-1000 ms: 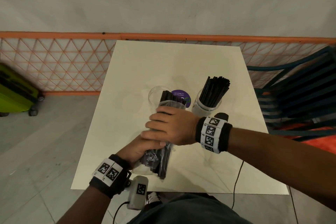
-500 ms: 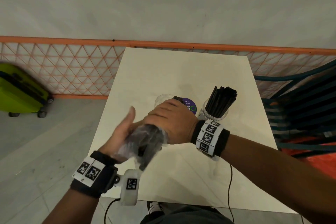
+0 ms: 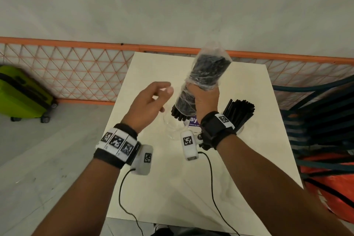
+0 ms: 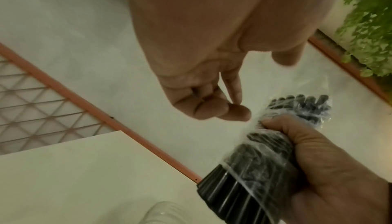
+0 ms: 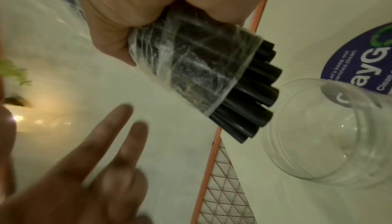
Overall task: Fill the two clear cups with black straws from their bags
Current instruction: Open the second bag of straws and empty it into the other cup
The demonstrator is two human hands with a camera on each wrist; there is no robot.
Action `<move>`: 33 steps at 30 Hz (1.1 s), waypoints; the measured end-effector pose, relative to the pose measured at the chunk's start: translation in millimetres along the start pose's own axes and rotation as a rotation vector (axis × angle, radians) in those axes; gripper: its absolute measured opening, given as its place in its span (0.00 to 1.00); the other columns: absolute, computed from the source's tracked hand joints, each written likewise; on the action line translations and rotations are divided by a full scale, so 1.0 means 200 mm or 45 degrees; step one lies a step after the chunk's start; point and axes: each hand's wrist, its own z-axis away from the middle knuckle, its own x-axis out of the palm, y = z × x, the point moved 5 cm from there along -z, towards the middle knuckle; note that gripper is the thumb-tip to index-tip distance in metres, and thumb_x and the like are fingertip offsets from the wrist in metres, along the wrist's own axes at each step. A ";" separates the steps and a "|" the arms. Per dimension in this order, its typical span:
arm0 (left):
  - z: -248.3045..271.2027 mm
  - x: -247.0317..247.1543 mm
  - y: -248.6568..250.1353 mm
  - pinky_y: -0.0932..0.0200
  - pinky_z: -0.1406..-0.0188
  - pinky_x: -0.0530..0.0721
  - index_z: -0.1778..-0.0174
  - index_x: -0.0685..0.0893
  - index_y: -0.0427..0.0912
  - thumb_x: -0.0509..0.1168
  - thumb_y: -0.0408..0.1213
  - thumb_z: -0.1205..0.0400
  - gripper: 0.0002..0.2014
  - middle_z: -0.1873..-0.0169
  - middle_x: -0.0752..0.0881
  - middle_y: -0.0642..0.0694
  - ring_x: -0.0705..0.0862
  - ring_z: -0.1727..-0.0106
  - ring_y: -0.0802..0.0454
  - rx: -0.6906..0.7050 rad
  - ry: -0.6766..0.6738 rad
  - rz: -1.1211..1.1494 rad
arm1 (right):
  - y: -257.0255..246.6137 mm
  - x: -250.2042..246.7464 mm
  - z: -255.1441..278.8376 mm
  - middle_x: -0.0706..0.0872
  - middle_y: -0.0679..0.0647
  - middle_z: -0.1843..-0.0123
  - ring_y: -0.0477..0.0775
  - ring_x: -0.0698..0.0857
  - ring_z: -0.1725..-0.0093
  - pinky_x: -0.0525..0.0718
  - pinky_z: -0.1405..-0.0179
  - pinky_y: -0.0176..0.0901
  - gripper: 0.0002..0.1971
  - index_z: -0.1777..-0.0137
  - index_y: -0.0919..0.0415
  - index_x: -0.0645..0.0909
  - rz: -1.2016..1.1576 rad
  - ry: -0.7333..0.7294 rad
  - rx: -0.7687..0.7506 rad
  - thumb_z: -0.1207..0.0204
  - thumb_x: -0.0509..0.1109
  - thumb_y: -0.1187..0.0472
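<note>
Your right hand (image 3: 206,99), centre of the head view, is wrapped tight around the middle of the bag of straws (image 3: 203,82). The bag is inverted: sealed end up, open mouth down, black straw ends (image 5: 254,83) poking out. That tilt looks meant to let the straws slide out under their own weight.

Your left hand (image 3: 148,104), just left of the bag, holds nothing; fingers loose and half spread, not touching the plastic. Probably placed to steady or guide the bundle.

Empty clear cup (image 5: 331,133) sits on the table (image 3: 191,188) directly below the straw ends, which hang near its rim but not inside, judging by the right wrist view. Nothing in it yet.

Second cup (image 3: 241,128), right of your wrist, mostly hidden, already stands full of black straws (image 3: 240,113) fanning upward.

Purple sticker (image 5: 360,56) lies on the table behind the empty cup.
</note>
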 end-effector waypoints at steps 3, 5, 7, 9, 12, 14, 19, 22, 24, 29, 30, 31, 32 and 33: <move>0.13 -0.05 -0.17 0.64 0.65 0.78 0.43 0.85 0.58 0.68 0.52 0.18 0.10 0.59 0.84 0.54 0.87 0.67 0.54 -0.041 0.008 -0.142 | 0.09 0.00 -0.05 0.90 0.51 0.50 0.54 0.90 0.51 0.88 0.43 0.60 0.23 0.48 0.50 0.81 -0.103 0.079 0.086 0.41 0.83 0.66; 0.26 -0.07 -0.33 0.65 0.65 0.78 0.47 0.86 0.59 0.68 0.52 0.19 0.07 0.62 0.85 0.52 0.87 0.67 0.54 -0.163 -0.041 -0.179 | 0.16 0.00 -0.06 0.90 0.50 0.49 0.54 0.90 0.50 0.88 0.42 0.61 0.24 0.48 0.48 0.80 -0.077 0.099 0.121 0.42 0.83 0.66; 0.39 -0.10 -0.47 0.62 0.65 0.78 0.48 0.86 0.60 0.69 0.51 0.19 0.06 0.63 0.86 0.52 0.87 0.68 0.55 -0.295 -0.028 -0.171 | 0.22 0.01 -0.06 0.90 0.48 0.49 0.53 0.90 0.49 0.87 0.39 0.61 0.24 0.48 0.47 0.80 -0.037 0.101 0.158 0.39 0.83 0.67; 0.51 -0.11 -0.59 0.59 0.63 0.80 0.48 0.86 0.59 0.70 0.50 0.19 0.06 0.62 0.86 0.53 0.87 0.67 0.55 -0.391 0.001 -0.155 | 0.26 0.02 -0.05 0.90 0.47 0.49 0.51 0.90 0.49 0.87 0.39 0.58 0.24 0.48 0.47 0.80 0.000 0.094 0.173 0.39 0.84 0.67; 0.64 -0.07 -0.68 0.60 0.62 0.81 0.47 0.86 0.59 0.69 0.51 0.19 0.07 0.61 0.87 0.54 0.87 0.65 0.53 -0.461 0.003 -0.123 | 0.30 0.05 -0.04 0.89 0.45 0.49 0.45 0.90 0.50 0.87 0.41 0.51 0.24 0.47 0.47 0.79 0.049 0.043 0.167 0.38 0.84 0.67; 0.69 -0.03 -0.70 0.63 0.64 0.81 0.48 0.86 0.60 0.70 0.51 0.20 0.06 0.60 0.87 0.54 0.87 0.66 0.55 -0.471 -0.015 -0.107 | 0.32 0.09 -0.03 0.87 0.40 0.49 0.36 0.87 0.52 0.85 0.45 0.34 0.24 0.44 0.48 0.78 0.130 -0.029 0.138 0.35 0.84 0.65; 0.71 0.06 -0.70 0.69 0.67 0.80 0.48 0.86 0.61 0.70 0.52 0.21 0.07 0.59 0.86 0.55 0.87 0.66 0.54 -0.427 -0.074 -0.085 | 0.33 0.08 -0.01 0.89 0.49 0.41 0.47 0.88 0.43 0.87 0.39 0.48 0.33 0.34 0.55 0.77 0.256 -0.093 0.112 0.39 0.86 0.57; 0.70 0.08 -0.67 0.61 0.61 0.84 0.47 0.86 0.60 0.68 0.57 0.23 0.11 0.59 0.87 0.51 0.88 0.65 0.52 -0.382 -0.099 -0.090 | 0.35 0.05 0.02 0.88 0.51 0.39 0.50 0.88 0.41 0.86 0.36 0.56 0.36 0.33 0.54 0.77 0.280 -0.113 0.113 0.41 0.87 0.54; 0.69 0.08 -0.65 0.59 0.59 0.84 0.46 0.85 0.61 0.68 0.58 0.23 0.12 0.58 0.87 0.50 0.88 0.64 0.52 -0.369 -0.116 -0.110 | 0.36 0.03 0.03 0.87 0.53 0.37 0.52 0.87 0.39 0.85 0.35 0.58 0.37 0.32 0.55 0.76 0.265 -0.129 0.131 0.41 0.87 0.54; 0.67 0.08 -0.64 0.65 0.64 0.82 0.47 0.85 0.61 0.69 0.54 0.20 0.08 0.58 0.87 0.50 0.88 0.64 0.53 -0.358 -0.134 -0.147 | 0.35 0.01 0.04 0.84 0.52 0.36 0.48 0.85 0.37 0.84 0.33 0.55 0.37 0.30 0.52 0.75 0.212 -0.094 0.175 0.39 0.86 0.55; 0.67 0.08 -0.64 0.67 0.65 0.81 0.47 0.85 0.61 0.69 0.53 0.20 0.08 0.58 0.87 0.50 0.88 0.64 0.53 -0.358 -0.136 -0.150 | 0.34 0.01 0.04 0.84 0.51 0.35 0.47 0.84 0.37 0.84 0.33 0.54 0.36 0.30 0.51 0.75 0.226 -0.077 0.163 0.37 0.85 0.55; 0.67 0.08 -0.64 0.68 0.65 0.81 0.47 0.85 0.61 0.69 0.53 0.20 0.08 0.58 0.87 0.50 0.88 0.64 0.53 -0.359 -0.139 -0.154 | 0.32 0.00 0.03 0.83 0.50 0.36 0.47 0.84 0.37 0.83 0.33 0.53 0.35 0.30 0.50 0.75 0.224 -0.065 0.148 0.36 0.84 0.54; 0.68 0.08 -0.64 0.67 0.64 0.81 0.47 0.85 0.61 0.69 0.53 0.20 0.08 0.58 0.87 0.50 0.87 0.64 0.53 -0.359 -0.142 -0.157 | 0.30 0.00 0.03 0.83 0.49 0.37 0.48 0.84 0.38 0.83 0.34 0.52 0.33 0.30 0.50 0.75 0.214 -0.060 0.136 0.35 0.83 0.53; 0.68 0.09 -0.65 0.66 0.63 0.82 0.47 0.85 0.61 0.69 0.53 0.20 0.08 0.59 0.87 0.50 0.87 0.64 0.52 -0.360 -0.144 -0.161 | 0.28 0.00 0.02 0.83 0.48 0.38 0.48 0.84 0.38 0.83 0.34 0.52 0.31 0.31 0.51 0.76 0.194 -0.064 0.123 0.33 0.82 0.53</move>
